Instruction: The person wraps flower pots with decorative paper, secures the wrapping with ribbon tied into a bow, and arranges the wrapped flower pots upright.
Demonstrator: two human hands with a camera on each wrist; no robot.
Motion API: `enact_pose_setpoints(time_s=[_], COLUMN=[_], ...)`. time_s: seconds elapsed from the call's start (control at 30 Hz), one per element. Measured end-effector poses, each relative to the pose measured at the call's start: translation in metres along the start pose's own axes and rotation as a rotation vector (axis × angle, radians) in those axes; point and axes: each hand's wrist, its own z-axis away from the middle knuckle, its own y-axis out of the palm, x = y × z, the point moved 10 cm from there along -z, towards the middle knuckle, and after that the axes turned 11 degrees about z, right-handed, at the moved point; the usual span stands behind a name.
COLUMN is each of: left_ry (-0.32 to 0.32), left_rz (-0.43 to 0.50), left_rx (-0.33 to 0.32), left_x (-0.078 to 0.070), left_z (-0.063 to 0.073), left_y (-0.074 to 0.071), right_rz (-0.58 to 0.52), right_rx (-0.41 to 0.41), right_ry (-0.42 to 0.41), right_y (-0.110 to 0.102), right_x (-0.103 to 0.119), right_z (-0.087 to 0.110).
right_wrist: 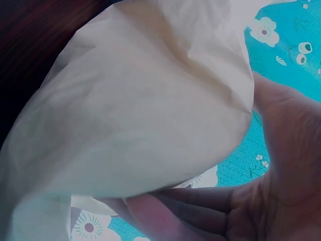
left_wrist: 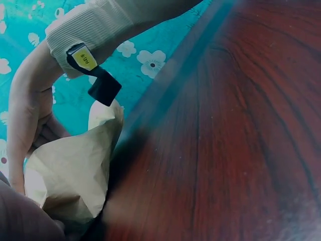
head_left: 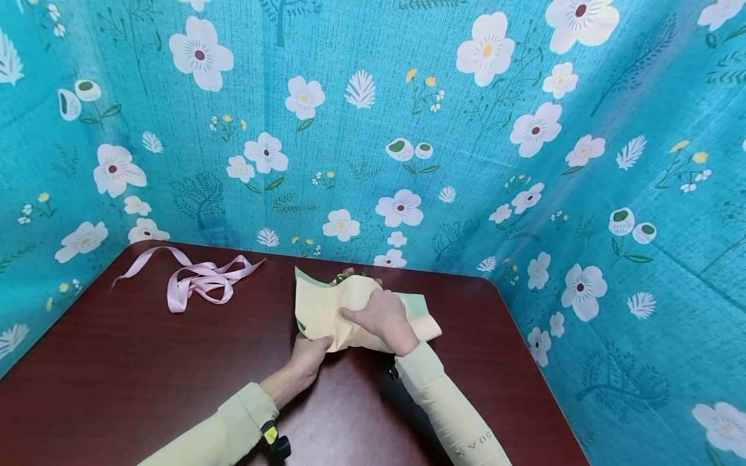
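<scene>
A bouquet (head_left: 348,274) is partly wrapped in a sheet of cream wrapping paper (head_left: 357,301) with a pale green inner side. Only a few small pinkish blooms and green bits show above the paper; the rest is hidden. My left hand (head_left: 311,355) grips the gathered lower left end, its thumb on top. Across the front of the wrap lies my right hand (head_left: 384,317), holding the paper with the thumb spread to the left. Folded paper (left_wrist: 72,173) bunches up in the left wrist view. In the right wrist view, a broad smooth fold of paper (right_wrist: 135,100) fills the middle.
A loose pink ribbon (head_left: 204,278) lies in loops at the back left of the dark red-brown wooden table (head_left: 175,369). A blue floral curtain (head_left: 350,175) rises along the table's back and sides.
</scene>
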Motion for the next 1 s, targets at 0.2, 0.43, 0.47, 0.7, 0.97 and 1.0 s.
enact_pose_setpoints(time_s=[0.2,0.43,0.47,0.7,0.97,1.0], left_ry=[0.006,0.021,0.018,0.056,0.109,0.118], left_rz=[-0.051,-0.108,-0.138,-0.302,-0.363,-0.368], left_rx=[0.007,0.011,0.004,0.050,0.162,0.180], left_x=[-0.006,-0.012,-0.013,-0.018,-0.020,-0.020], left_z=[0.000,0.003,0.003,0.006,0.005,0.005], left_y=[-0.001,0.001,0.001,0.008,0.027,0.030], right_rz=[0.017,-0.004,-0.026,-0.107,-0.148,-0.157], right_rx=[-0.015,-0.030,-0.020,-0.037,-0.152,-0.163], right_ry=[0.002,-0.049,-0.060,-0.103,-0.105,-0.107], right_y=[-0.003,-0.002,-0.002,-0.005,-0.012,-0.014], right_x=[0.004,0.004,0.004,0.001,0.000,0.001], right_z=[0.002,0.005,0.006,0.007,0.009,0.010])
